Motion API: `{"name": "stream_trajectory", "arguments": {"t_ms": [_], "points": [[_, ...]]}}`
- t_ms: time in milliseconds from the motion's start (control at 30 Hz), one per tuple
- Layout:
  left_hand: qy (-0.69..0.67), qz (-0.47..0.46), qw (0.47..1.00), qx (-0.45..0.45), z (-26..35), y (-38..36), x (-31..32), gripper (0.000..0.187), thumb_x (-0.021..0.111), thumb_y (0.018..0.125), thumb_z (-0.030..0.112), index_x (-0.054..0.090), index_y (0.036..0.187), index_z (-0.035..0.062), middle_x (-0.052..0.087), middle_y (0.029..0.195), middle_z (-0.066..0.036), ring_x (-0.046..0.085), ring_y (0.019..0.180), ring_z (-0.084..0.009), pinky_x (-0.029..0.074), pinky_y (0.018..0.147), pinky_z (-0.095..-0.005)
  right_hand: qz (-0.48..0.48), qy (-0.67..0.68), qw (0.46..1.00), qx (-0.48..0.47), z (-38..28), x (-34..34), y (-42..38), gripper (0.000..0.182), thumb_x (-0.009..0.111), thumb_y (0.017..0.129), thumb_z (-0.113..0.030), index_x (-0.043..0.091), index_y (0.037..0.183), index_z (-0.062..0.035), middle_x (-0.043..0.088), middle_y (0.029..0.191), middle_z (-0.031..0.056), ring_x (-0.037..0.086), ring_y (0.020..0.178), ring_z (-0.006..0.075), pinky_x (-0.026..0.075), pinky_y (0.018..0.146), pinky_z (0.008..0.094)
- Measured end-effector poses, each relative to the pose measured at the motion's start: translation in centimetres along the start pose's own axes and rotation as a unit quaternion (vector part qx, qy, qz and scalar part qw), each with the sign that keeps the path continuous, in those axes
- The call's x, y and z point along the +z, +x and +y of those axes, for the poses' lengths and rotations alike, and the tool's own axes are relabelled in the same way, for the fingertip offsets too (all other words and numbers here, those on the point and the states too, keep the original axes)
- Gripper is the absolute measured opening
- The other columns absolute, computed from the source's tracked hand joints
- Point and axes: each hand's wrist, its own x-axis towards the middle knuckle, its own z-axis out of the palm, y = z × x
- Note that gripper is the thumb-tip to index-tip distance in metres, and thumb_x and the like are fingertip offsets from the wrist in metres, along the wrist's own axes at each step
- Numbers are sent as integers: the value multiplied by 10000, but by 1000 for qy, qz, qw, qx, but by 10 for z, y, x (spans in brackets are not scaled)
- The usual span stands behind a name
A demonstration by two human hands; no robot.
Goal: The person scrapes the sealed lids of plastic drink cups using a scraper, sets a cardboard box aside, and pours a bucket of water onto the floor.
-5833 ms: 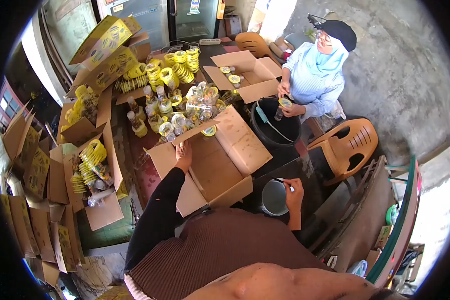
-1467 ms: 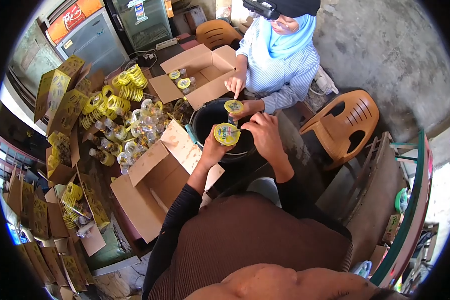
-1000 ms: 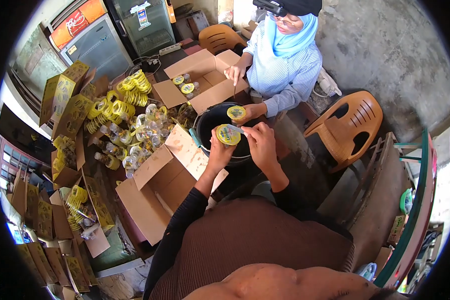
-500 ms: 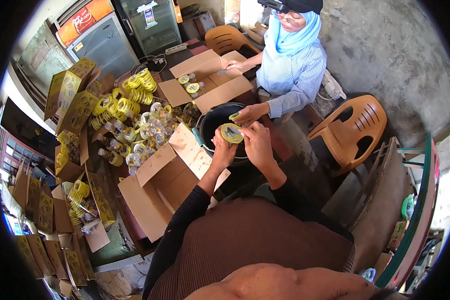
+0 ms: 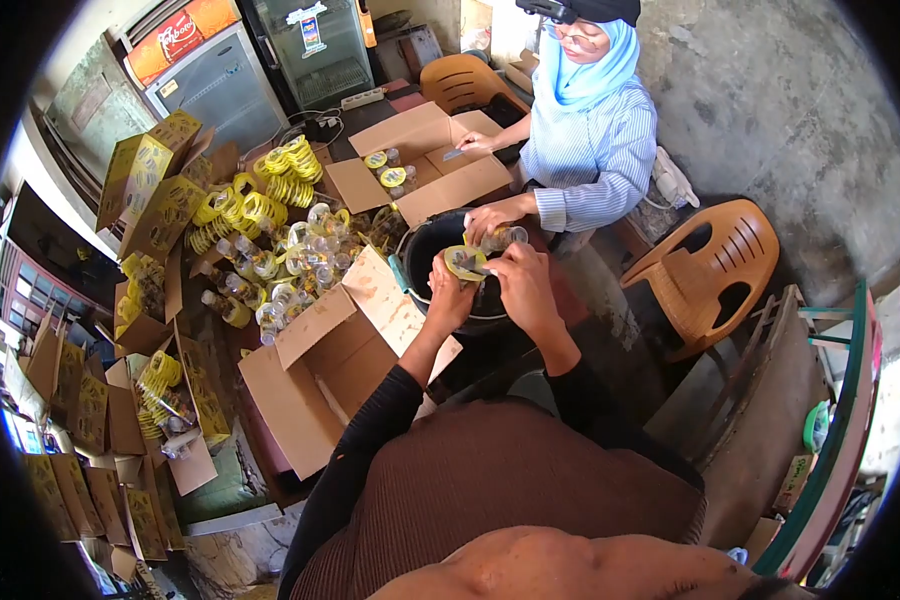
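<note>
My left hand (image 5: 452,294) is closed around a plastic cup with a round yellow printed lid (image 5: 462,262), tilted so the lid faces up. My right hand (image 5: 522,287) is pinched at the right edge of that lid; a thin greyish thing shows at its fingertips, too small to name. Both hands are over a black bucket (image 5: 422,262) with a handle. Just beyond my hands, a co-worker's hand (image 5: 500,214) holds a clear plastic cup (image 5: 505,238) on its side.
An open cardboard box (image 5: 295,400) stands left of my arms. Another box (image 5: 455,188) with several yellow-lidded cups is by the co-worker. Clear cups (image 5: 315,255) and yellow ring-like pieces (image 5: 245,210) pile up on the left. An orange plastic chair (image 5: 705,270) stands right.
The co-worker's near hand has turned its cup, so the clear side now shows over the bucket. My hands have shifted slightly, still at the same lid.
</note>
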Motion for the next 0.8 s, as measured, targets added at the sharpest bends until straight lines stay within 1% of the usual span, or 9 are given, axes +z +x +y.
{"name": "stream_trajectory", "arguments": {"t_ms": [133, 167, 233, 333, 400, 467, 667, 733, 800], "points": [[-26, -1, 1000, 14, -5, 5, -5, 633, 713, 792, 100, 292, 1255, 0, 531, 1139, -180, 532, 1082, -307, 419, 947, -384, -8, 4, 999, 46, 6, -25, -3, 128, 623, 797, -68, 704, 882, -118, 529, 825, 46, 538, 859, 242, 356, 755, 388], [-26, 0, 1000, 13, -7, 6, -7, 633, 713, 792, 100, 292, 1255, 0, 531, 1139, -180, 532, 1082, -307, 419, 947, -384, 22, 27, 998, 51, 8, -31, -4, 124, 631, 797, -68, 702, 884, -120, 526, 811, 43, 538, 844, 241, 358, 750, 384], [-196, -11, 981, -3, -9, 9, -10, 559, 694, 816, 73, 313, 1220, 11, 532, 1135, -133, 541, 1074, -221, 441, 926, -333, 50, 67, 994, 73, 16, -42, -9, 137, 648, 793, -44, 702, 899, -112, 531, 799, 54, 537, 792, 250, 381, 701, 370], [-302, -27, 952, -48, 1, 11, -19, 496, 668, 839, 47, 325, 1197, 17, 534, 1128, -106, 539, 1055, -177, 455, 907, -306, 97, 85, 987, 95, 25, -55, -18, 150, 644, 796, -25, 705, 914, -94, 541, 806, 71, 536, 753, 253, 397, 652, 357], [-285, -35, 954, -83, 3, 12, -21, 468, 652, 847, 28, 333, 1189, 16, 540, 1136, -105, 542, 1061, -168, 460, 906, -304, 106, 87, 986, 99, 26, -61, -24, 142, 636, 819, -29, 709, 925, -88, 542, 810, 79, 525, 725, 241, 394, 615, 339], [-363, -35, 925, -108, -2, 16, -17, 485, 693, 840, 110, 362, 1180, 6, 561, 1089, -110, 556, 988, -171, 481, 848, -310, 119, 86, 977, 154, 29, -64, -31, 130, 636, 837, -45, 711, 934, -89, 532, 804, 71, 514, 722, 224, 392, 627, 329], [-369, -122, 910, -146, -7, 27, -16, 404, 695, 850, 142, 441, 1135, 8, 585, 991, -66, 557, 857, -124, 490, 741, -285, 117, 85, 973, 177, 38, -64, -41, 124, 639, 854, -68, 711, 952, -89, 518, 811, 61, 507, 735, 208, 398, 644, 320], [-344, -133, 907, -205, -7, 31, -14, 300, 681, 858, 153, 507, 1060, 13, 597, 902, -50, 559, 800, -126, 486, 711, -284, 119, 77, 975, 174, 40, -63, -41, 123, 640, 855, -71, 711, 954, -90, 515, 809, 58, 506, 737, 205, 397, 642, 317], [-322, -165, 912, -195, -13, 38, -13, 259, 683, 850, 152, 558, 1028, 11, 617, 877, -49, 567, 782, -124, 484, 707, -283, 126, 70, 974, 172, 41, -62, -42, 122, 644, 853, -72, 713, 952, -93, 512, 809, 55, 504, 739, 202, 405, 646, 312]]}}
